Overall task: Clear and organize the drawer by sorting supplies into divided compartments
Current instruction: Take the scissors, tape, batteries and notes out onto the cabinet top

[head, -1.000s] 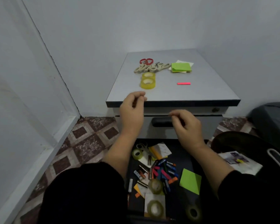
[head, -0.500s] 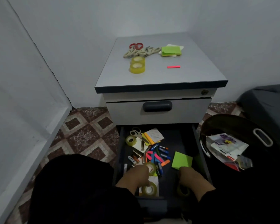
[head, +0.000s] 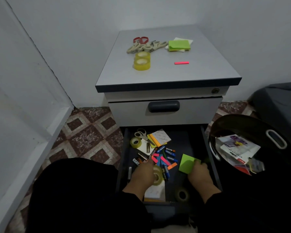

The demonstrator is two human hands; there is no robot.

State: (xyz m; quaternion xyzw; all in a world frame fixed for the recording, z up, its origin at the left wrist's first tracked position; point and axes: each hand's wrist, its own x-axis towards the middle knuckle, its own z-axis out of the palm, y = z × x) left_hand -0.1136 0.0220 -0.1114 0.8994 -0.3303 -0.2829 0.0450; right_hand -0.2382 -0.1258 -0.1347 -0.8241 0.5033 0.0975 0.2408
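Our left hand (head: 144,174) curls round a clear tape roll (head: 157,175) in the open drawer (head: 210,158), its hole facing up at us. Our right hand (head: 199,173) pinches the near right corner of a green sticky pad (head: 186,163), lying tilted like a diamond. Markers (head: 170,153) point mostly right. We see bare floor along the drawer's right wall and rear. 2 yellow tape rolls (head: 142,61) sit on the surface (head: 208,68).

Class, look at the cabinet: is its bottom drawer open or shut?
Open. The bottom drawer is pulled out below the closed upper drawer, its inside exposed, with both hands reaching into the supplies.
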